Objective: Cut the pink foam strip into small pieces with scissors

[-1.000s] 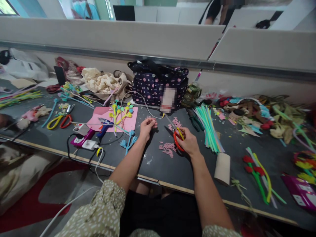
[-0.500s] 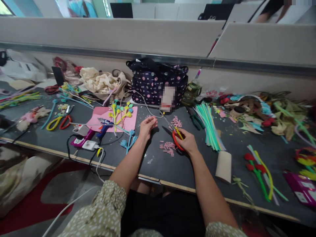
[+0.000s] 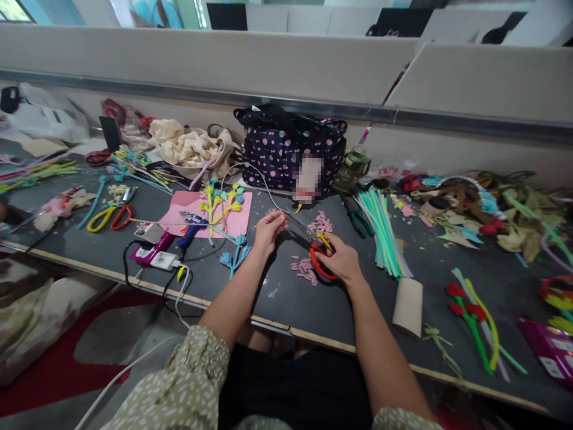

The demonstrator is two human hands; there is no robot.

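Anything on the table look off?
Mostly clutter. Pink clippings lie loose in heaps around the scissors in the right hand, uncontained. A white cable droops over the table's front edge, where it might snag. No obvious damage.

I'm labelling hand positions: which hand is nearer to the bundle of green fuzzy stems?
Right. The right hand, holding scissors, is just left of the green bundle; the left hand is farther left, past the small pink pieces.
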